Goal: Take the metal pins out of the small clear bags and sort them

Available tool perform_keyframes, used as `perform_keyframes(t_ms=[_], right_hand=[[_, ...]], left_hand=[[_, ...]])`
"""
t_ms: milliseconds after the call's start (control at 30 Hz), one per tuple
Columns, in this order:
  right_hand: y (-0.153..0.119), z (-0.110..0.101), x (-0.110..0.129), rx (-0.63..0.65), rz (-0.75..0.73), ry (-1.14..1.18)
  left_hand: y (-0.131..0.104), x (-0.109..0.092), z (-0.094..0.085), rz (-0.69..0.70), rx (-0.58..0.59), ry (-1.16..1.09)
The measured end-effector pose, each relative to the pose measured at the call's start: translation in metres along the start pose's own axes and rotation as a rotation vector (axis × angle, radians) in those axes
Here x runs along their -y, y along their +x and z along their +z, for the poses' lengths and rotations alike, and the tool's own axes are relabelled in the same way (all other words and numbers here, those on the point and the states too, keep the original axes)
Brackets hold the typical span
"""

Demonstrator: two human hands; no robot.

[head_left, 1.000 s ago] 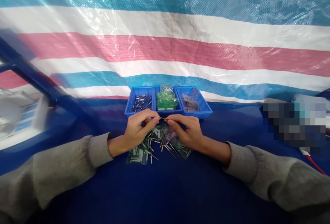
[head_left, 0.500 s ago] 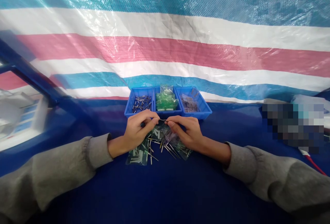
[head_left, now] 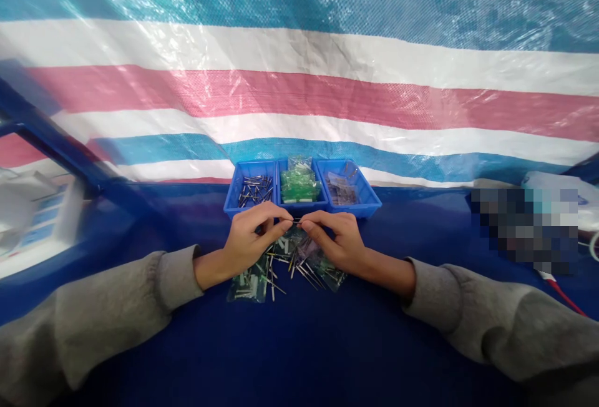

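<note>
Between my hands, just in front of the blue bins, is a thin metal pin, mostly hidden by the fingertips. My left hand pinches its left end with thumb and forefinger. At the other end, my right hand is closed on it in a similar pinch. Beneath the hands lies a pile of loose slender metal pins and small clear bags. One clear bag with pale and metallic pieces inside lies below my left hand; another is partly covered by my right hand.
Three joined blue bins stand behind the hands: the left bin holds metal pins, the middle one green bags, the right one clear packets. A striped tarp hangs behind. White boxes are at left; a pixelated area and red cable at right.
My left fingertips have moved slightly right along the pin, closer to the right ones. The view has shifted a little; the bins and pile look unchanged.
</note>
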State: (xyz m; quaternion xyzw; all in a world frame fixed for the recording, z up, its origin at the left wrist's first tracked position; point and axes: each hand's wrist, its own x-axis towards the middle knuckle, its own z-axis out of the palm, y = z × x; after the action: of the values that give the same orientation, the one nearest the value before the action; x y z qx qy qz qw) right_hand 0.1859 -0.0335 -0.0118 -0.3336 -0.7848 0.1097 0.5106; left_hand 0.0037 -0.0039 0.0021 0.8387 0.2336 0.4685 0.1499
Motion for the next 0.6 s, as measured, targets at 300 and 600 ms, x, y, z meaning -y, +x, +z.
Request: perform_keyframes(t_ms=[300,600], right_hand=[[0.0011,0.0023,0.0002,-0.073,0.075,-0.006],[0.0017,0.002,-0.0007,-0.078,0.103,0.028]], left_hand=[[0.0,-0.0016,0.0014,-0.038,-0.124,0.061],[0.0001,-0.0011,0.0009,-0.075,-0.077,0.054]])
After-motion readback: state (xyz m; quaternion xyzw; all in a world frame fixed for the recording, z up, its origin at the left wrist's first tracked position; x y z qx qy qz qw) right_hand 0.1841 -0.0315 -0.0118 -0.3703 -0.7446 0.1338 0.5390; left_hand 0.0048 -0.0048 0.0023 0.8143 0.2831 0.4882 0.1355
